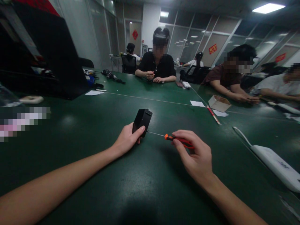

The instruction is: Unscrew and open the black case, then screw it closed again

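1. head view: left hand (127, 137) wraps a black box (142, 119) by its lower end, over the green table (131, 187).
2. right hand (197, 153) pinches an orange-and-black screwdriver (167, 137), tip at the box's side.
3. box seems stiff, light, slightly slick; best gripped by its sides.

A black, rectangular box (142, 119) is held tilted, its top leaning right. Beside it, an orange-and-black-handled screwdriver (167, 137) is held nearly level, thin shaft reaching the box's lower right edge.
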`<state>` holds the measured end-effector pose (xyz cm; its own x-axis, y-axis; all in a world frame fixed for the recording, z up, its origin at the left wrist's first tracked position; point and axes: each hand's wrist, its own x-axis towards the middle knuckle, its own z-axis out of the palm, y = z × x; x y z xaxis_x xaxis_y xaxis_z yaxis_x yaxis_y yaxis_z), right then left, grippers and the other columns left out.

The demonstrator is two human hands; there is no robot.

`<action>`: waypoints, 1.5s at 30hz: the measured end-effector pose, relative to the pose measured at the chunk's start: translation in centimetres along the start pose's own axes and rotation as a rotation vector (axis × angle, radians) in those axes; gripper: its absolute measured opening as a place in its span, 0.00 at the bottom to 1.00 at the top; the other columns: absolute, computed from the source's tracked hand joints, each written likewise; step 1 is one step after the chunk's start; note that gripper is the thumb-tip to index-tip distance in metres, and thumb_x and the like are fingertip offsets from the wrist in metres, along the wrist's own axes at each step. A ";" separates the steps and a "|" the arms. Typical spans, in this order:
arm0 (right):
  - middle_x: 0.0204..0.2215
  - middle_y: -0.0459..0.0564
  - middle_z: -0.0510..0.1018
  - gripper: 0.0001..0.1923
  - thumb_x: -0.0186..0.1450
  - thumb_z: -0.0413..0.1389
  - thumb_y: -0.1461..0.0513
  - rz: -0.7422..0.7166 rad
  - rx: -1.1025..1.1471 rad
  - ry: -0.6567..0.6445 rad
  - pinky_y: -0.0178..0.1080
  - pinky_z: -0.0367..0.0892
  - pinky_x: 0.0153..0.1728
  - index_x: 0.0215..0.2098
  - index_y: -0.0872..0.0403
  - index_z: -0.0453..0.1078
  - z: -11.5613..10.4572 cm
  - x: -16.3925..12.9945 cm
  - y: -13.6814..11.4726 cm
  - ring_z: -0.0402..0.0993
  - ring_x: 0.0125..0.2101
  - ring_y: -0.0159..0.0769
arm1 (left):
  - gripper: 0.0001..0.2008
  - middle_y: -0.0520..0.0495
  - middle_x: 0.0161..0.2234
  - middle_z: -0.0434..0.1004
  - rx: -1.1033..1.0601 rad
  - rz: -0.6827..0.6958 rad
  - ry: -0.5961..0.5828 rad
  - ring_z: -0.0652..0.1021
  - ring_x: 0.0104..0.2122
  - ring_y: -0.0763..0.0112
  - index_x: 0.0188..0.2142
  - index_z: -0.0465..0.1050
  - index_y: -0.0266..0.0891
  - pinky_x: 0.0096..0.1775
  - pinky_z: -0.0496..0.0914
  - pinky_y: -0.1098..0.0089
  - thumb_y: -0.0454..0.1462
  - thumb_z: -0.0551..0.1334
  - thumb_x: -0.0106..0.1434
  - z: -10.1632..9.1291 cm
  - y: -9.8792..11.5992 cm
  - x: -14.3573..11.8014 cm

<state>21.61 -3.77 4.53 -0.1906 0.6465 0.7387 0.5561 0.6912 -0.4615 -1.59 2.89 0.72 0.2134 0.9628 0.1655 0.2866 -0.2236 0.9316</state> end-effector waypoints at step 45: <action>0.34 0.49 0.80 0.06 0.64 0.61 0.68 -0.079 -0.150 0.012 0.37 0.73 0.36 0.40 0.55 0.73 -0.8 0.6 -0.1 0.78 0.32 0.34 | 0.17 0.51 0.23 0.72 0.205 0.039 -0.002 0.73 0.25 0.67 0.34 0.69 0.36 0.29 0.64 0.69 0.50 0.59 0.63 0.3 0.7 -0.6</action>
<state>22.10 -3.71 5.37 -0.2295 0.5879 0.7757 0.6544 0.6831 -0.3241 -1.22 2.14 1.13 0.2302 0.9525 0.1992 0.4617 -0.2871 0.8393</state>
